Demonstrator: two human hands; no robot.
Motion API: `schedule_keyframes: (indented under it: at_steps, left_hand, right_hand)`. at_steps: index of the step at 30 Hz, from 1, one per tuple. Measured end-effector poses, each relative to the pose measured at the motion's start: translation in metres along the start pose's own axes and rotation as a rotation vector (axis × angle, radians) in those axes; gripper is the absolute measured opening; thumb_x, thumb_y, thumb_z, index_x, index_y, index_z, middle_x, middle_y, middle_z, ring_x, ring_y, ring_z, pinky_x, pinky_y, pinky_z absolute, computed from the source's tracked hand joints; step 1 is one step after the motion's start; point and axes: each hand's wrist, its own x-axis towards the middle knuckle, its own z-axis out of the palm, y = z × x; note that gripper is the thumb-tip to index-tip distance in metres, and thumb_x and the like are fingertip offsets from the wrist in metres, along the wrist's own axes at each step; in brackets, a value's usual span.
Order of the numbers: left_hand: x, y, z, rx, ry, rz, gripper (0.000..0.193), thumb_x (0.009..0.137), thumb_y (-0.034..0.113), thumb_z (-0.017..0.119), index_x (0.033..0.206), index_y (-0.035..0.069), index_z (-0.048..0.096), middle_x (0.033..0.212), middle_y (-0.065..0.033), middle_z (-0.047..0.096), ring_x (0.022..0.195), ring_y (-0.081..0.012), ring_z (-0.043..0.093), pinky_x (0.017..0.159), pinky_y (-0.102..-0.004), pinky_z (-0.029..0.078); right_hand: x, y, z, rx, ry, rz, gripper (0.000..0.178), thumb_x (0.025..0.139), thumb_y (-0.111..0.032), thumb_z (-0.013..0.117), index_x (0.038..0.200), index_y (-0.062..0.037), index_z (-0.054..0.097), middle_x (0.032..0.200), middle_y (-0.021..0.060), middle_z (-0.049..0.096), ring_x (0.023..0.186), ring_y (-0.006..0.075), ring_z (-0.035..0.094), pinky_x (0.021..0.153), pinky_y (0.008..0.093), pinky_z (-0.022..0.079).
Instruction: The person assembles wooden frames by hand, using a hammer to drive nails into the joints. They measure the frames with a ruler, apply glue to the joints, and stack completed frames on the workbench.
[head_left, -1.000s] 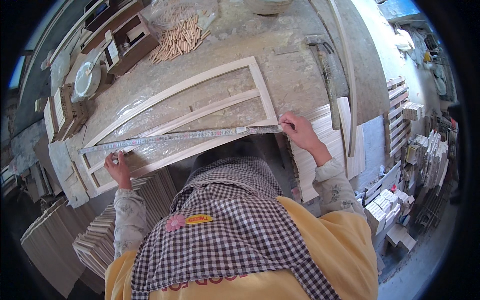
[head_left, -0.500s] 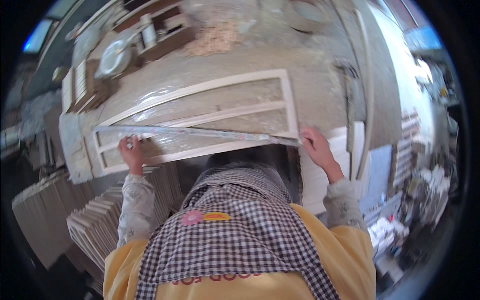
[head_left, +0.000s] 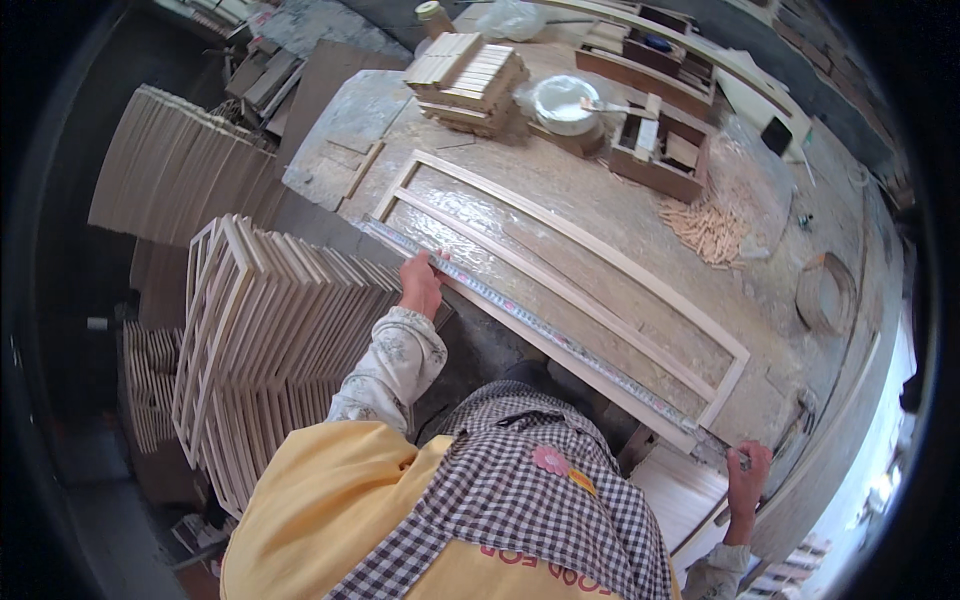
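A light wooden frame, long and narrow with a bar along its length, lies on the workbench. A tape measure is stretched along its near rail, from the left end to the right corner. My left hand is closed on the tape near its left part, fingers curled at the rail. Beyond the frame's right corner, my right hand pinches the tape's dark right end; what lies inside its fingers is partly hidden.
On the workbench stand stacked wood strips, a white bucket with a brush, a wooden box, a pile of small wooden pegs and a tape roll. Several finished frames lean together at the left.
My view has turned, so the bench looks rotated. The tape, which crossed the frame at a slant, now runs along the near rail. Both hands stay near the tape's two ends.
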Motion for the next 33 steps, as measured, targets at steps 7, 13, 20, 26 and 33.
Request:
schedule_keyframes:
  at_steps: [7, 13, 20, 26, 33]
  left_hand:
    - [0.019, -0.015, -0.028, 0.014, 0.041, -0.01, 0.016, 0.105, 0.006, 0.045, 0.119, 0.0, 0.049, 0.11, -0.0153, 0.066, 0.092, -0.0276, 0.07, 0.078, -0.0429, 0.06]
    - [0.006, -0.011, -0.015, 0.111, 0.031, 0.021, 0.016, 0.107, 0.013, 0.048, 0.118, 0.001, 0.05, 0.106, -0.014, 0.069, 0.087, -0.0254, 0.069, 0.076, -0.042, 0.06]
    - [0.014, -0.009, -0.02, 0.15, -0.001, 0.01, 0.012, 0.106, 0.012, 0.05, 0.112, 0.003, 0.053, 0.104, -0.0131, 0.07, 0.083, -0.0222, 0.067, 0.069, -0.037, 0.058]
    - [0.05, -0.019, -0.043, 0.229, -0.189, 0.067, 0.012, 0.096, 0.01, 0.055, 0.086, 0.01, 0.061, 0.078, -0.0045, 0.056, 0.068, -0.0169, 0.057, 0.057, -0.0348, 0.049]
    - [0.051, -0.005, -0.062, 0.23, -0.202, -0.016, 0.017, 0.104, 0.017, 0.06, 0.097, 0.003, 0.056, 0.085, -0.0082, 0.063, 0.075, -0.0174, 0.062, 0.062, -0.027, 0.053]
  right_hand:
    - [0.029, -0.018, -0.02, -0.061, -0.008, -0.054, 0.015, 0.082, -0.01, 0.072, 0.09, -0.0045, 0.061, 0.09, 0.0099, 0.06, 0.098, 0.0308, 0.05, 0.091, 0.0423, 0.041]
    - [0.038, -0.019, -0.02, -0.076, 0.029, -0.099, 0.014, 0.083, -0.01, 0.072, 0.09, -0.0044, 0.062, 0.091, 0.0099, 0.061, 0.098, 0.0298, 0.05, 0.091, 0.0409, 0.041]
    - [0.048, -0.016, -0.022, -0.086, 0.0, -0.084, 0.017, 0.083, -0.012, 0.075, 0.093, -0.0051, 0.063, 0.094, 0.0105, 0.063, 0.099, 0.0314, 0.052, 0.092, 0.0419, 0.042]
    - [0.062, 0.015, -0.012, -0.129, 0.061, -0.155, 0.021, 0.081, -0.018, 0.079, 0.094, -0.0076, 0.066, 0.097, 0.0115, 0.067, 0.096, 0.0337, 0.06, 0.092, 0.0439, 0.044]
    - [0.139, 0.011, -0.013, -0.039, -0.078, -0.166, 0.016, 0.091, -0.018, 0.063, 0.102, -0.0076, 0.069, 0.09, 0.0108, 0.073, 0.087, 0.0319, 0.069, 0.083, 0.0427, 0.049]
